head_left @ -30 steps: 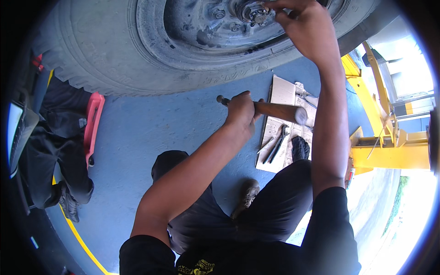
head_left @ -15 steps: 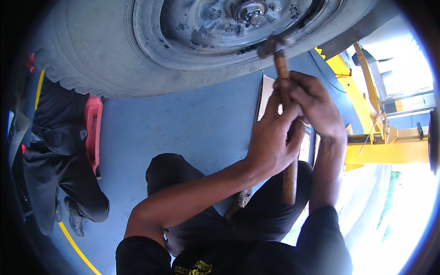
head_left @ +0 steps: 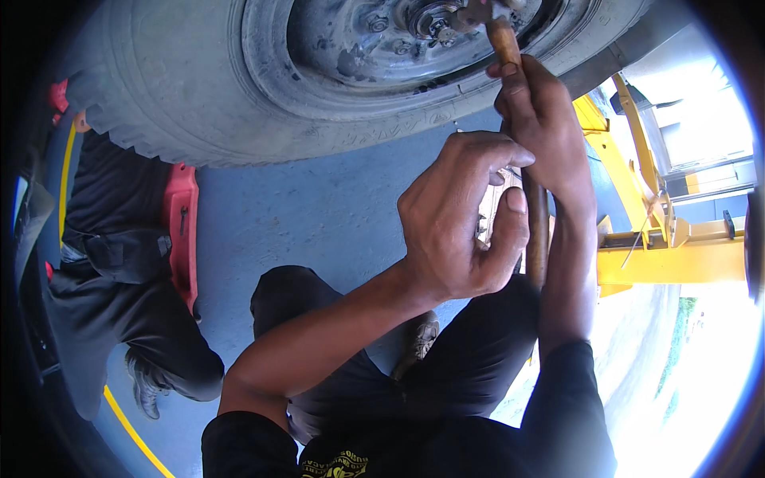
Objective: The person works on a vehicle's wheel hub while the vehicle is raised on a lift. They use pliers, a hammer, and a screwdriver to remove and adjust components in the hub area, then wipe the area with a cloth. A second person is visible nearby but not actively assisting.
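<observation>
My right hand (head_left: 543,131) is wrapped round the wooden handle of a hammer (head_left: 504,44), close below its metal head. Up by the wheel hub (head_left: 434,20) is that head, partly cut off by the frame's top edge; I cannot tell whether it touches. The handle's lower end runs down past my right wrist. My left hand (head_left: 458,219) is beside the handle, fingers bent and thumb apart from them, with nothing visible in it. Above both hands hangs a large wheel with a dusty tire (head_left: 191,88) and a worn steel rim (head_left: 343,52).
At the left, another person in dark clothes (head_left: 119,263) is low beside a red creeper board (head_left: 182,231). A yellow lift arm (head_left: 669,267) stands at the right. The blue floor (head_left: 319,207) carries a yellow line (head_left: 135,434). My bent knees are below my hands.
My right hand has carried the hammer up toward the wheel hub. My left hand has come off the handle and opened, moving slightly left.
</observation>
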`<state>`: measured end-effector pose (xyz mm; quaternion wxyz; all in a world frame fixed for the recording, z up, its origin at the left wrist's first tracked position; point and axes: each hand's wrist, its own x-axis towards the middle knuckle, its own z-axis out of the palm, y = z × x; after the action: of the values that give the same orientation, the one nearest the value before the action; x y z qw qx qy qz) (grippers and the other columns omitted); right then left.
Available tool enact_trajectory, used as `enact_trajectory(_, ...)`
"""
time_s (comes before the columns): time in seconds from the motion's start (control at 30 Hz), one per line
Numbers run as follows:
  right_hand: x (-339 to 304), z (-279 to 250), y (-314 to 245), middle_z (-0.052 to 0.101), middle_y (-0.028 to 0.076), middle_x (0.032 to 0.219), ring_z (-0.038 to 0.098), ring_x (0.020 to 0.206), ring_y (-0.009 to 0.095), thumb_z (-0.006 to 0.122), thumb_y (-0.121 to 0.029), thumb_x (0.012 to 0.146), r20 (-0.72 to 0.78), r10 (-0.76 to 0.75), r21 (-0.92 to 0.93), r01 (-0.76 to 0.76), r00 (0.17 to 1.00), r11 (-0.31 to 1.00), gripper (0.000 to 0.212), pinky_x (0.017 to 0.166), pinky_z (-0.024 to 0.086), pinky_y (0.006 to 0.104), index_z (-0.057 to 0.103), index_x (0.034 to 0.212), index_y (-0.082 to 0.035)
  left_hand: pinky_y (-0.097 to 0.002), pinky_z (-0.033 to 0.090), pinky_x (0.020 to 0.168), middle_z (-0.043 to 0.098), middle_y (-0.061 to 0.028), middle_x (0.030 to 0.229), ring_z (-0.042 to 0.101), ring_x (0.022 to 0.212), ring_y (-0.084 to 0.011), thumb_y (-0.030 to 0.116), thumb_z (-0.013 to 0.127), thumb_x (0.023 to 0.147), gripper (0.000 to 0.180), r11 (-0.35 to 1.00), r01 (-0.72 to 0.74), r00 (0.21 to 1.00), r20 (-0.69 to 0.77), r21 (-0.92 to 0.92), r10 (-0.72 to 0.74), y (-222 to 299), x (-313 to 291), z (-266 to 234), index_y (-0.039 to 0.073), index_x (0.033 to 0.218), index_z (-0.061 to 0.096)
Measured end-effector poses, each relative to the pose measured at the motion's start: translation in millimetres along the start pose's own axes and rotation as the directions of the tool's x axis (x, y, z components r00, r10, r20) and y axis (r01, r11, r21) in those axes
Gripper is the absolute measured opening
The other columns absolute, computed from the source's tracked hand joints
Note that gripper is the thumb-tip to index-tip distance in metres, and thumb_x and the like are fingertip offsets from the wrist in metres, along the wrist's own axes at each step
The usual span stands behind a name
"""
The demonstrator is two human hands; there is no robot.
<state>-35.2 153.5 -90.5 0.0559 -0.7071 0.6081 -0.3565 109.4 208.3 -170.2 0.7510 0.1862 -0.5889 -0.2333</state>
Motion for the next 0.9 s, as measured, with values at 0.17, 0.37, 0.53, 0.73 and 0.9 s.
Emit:
enact_trajectory(0.17,0,-6,-26,0.066,0.016,0.077,0.068,0.068,0.029,0.057,-0.033,0.112,0.028,0.092,0.097,-0.095,0.995,0.991,0.035,0.07,0.055,0.0431,0.07,0.121,-0.002,-0.0316,0.051,0.072,0.072,-0.0156,0.11,0.065,0.081,-0.0193,0.018,0.063,0.103,0.027,1.0,0.01,1.0,0.02,0.015,-0.011,0,1,-6,-0.004,0.119,0.067)
enact_trajectory(0.37,3,6,-1,0.062,0.014,0.072,0.064,0.062,0.026,0.056,-0.033,0.113,0.047,0.085,0.069,-0.089,0.995,0.994,0.035,0.065,0.053,0.0421,0.069,0.118,-0.001,-0.0306,0.051,0.072,0.072,-0.0163,0.11,0.066,0.081,-0.0173,0.016,0.064,0.104,0.025,0.999,0.045,0.998,0.041,-0.028,-0.044,4,1,-6,-0.005,0.117,0.066)
enact_trajectory(0.53,-5,-23,53,0.057,0.0,0.074,0.054,0.06,0.009,0.056,-0.035,0.115,-0.051,0.002,-0.019,-0.003,0.999,1.0,0.035,0.056,0.044,0.0298,0.071,0.122,-0.004,-0.0278,0.053,0.069,0.073,-0.0145,0.108,0.07,0.083,-0.0157,0.008,0.064,0.102,0.02,0.999,-0.002,0.999,0.032,-0.038,0.004,-13,6,-12,-0.006,0.116,0.066)
enact_trajectory(0.73,-100,-16,205,0.079,0.018,0.098,0.076,0.084,0.039,0.061,-0.041,0.111,0.108,0.092,-0.46,-0.033,0.99,0.887,0.035,0.076,0.058,0.0488,0.073,0.121,-0.01,-0.0249,0.05,0.063,0.075,-0.0091,0.1,0.068,0.077,-0.0091,0.012,0.066,0.105,0.019,0.918,0.389,0.879,0.267,0.075,-0.395,-12,12,-47,-0.001,0.118,0.072)
enact_trajectory(0.9,-236,60,256,0.077,0.024,0.097,0.075,0.096,0.045,0.057,-0.053,0.108,0.158,0.672,-0.519,-0.518,0.723,0.68,0.052,0.084,0.056,0.0572,0.076,0.101,-0.005,-0.0267,0.05,0.062,0.074,-0.0038,0.092,0.068,0.071,-0.008,0.024,0.067,0.108,0.027,0.722,0.377,0.626,0.415,0.58,-0.661,-17,4,-61,0.001,0.116,0.075)
